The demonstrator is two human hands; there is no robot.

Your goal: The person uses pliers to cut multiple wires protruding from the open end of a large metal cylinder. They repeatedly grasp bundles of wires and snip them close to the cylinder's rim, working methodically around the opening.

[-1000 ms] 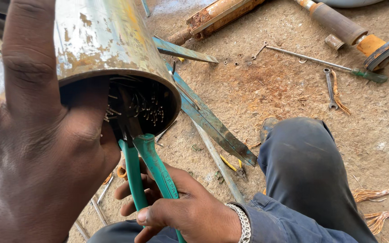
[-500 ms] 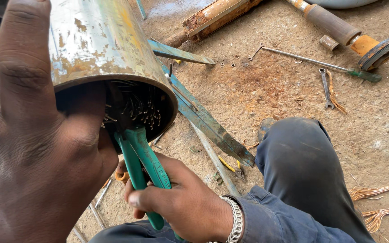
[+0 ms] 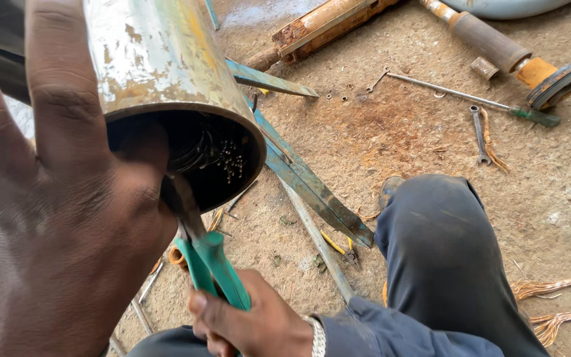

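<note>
- Closest in, the left hand (image 3: 54,225) fills the lower left, so near the camera it is blurred; its fingers run up the side of a rusty metal cylinder (image 3: 160,73) and steady it, and the thumb side is cut off by the edge.
- Just below, the right hand (image 3: 252,324) is wrapped tight round the green handles of a pair of pliers (image 3: 209,264); the wrist wears a metal bracelet (image 3: 317,337), and the hand's lower part is out of view.
- The pliers' dark nose pokes into the cylinder's open mouth. What it bites on I cannot tell; the inside is shadowed, with only a few wire ends glinting.
- A knee in dark blue trousers (image 3: 437,264) rises at the lower right.
- On the dirt floor (image 3: 391,139) beside it lie a teal-painted metal bar (image 3: 312,188) and small yellow-handled pliers (image 3: 340,246), partly hidden.
- Bundles of copper wire (image 3: 556,297) trail off the right edge.
- Farther off lie a spanner (image 3: 478,135), a long screwdriver (image 3: 477,100) and a rusty shaft (image 3: 503,49), its top cut off.
</note>
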